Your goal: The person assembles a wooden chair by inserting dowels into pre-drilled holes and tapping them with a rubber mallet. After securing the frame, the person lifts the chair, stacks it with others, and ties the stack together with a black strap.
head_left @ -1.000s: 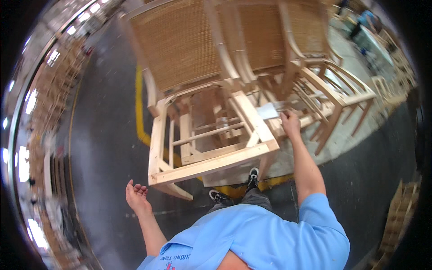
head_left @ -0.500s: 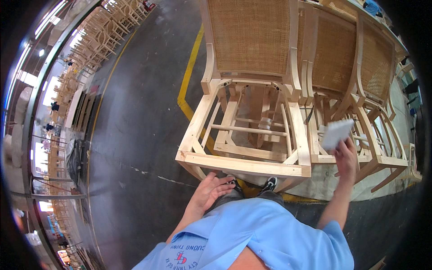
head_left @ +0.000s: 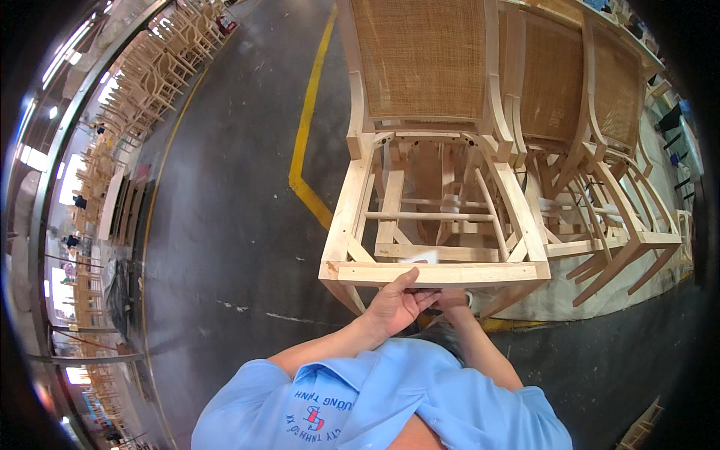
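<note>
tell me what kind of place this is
Likely a furniture factory floor: unfinished wooden chair frames with cane backs in a row, stacks of more chairs along the wall, and a yellow lane line painted on the concrete floor.

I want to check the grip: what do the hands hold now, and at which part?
The left hand grips the front rail of the wooden chair frame, thumb on top. The right hand is under that rail, mostly hidden; what it holds cannot be told.
</note>
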{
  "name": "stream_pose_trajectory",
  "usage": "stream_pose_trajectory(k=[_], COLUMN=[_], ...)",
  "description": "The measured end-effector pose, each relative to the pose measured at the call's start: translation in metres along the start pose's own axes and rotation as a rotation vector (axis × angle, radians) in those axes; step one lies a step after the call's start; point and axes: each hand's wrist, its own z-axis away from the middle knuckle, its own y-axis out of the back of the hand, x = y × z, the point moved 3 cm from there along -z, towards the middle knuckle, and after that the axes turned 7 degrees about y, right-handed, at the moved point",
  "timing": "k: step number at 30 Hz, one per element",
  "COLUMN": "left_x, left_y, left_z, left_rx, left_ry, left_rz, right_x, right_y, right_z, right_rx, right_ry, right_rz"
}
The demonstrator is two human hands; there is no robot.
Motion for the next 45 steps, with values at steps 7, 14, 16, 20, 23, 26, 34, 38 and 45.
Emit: stream_pose_trajectory(k=[7,14,16,20,23,26,34,38,45], left_x=[0.000,-0.001,0.000,0.001,0.005,0.002,0.015,0.003,-0.009], left_y=[-0.001,-0.011,-0.016,-0.024,-0.017,-0.018,0.025,0.002,0.009], left_z=[-0.004,0.004,0.008,0.016,0.020,0.009,0.005,0.000,-0.003], left_rx=[0.061,0.052,0.059,0.055,0.061,0.012,0.082,0.010,-0.066], left_ry=[0.015,0.022,0.021,0.032,0.000,0.034,-0.071,0.028,-0.002], left_rz=[-0.033,-0.050,-0.058,-0.064,-0.044,-0.088,-0.112,-0.157,-0.214], right_x=[0.010,-0.004,-0.006,-0.004,-0.005,-0.004,-0.028,0.012,-0.017], right_y=[-0.095,-0.108,-0.109,-0.114,-0.135,-0.120,-0.119,-0.046,0.043], right_z=[-0.109,-0.124,-0.128,-0.141,-0.149,-0.170,-0.108,-0.058,0.097], right_rx=[0.053,0.081,0.092,0.116,0.097,0.126,0.187,-0.124,-0.183], right_ry=[-0.108,-0.171,-0.185,-0.177,-0.192,-0.193,-0.028,0.379,-0.023], right_rz=[-0.033,-0.009,-0.019,-0.052,-0.022,-0.087,0.297,0.120,0.515])
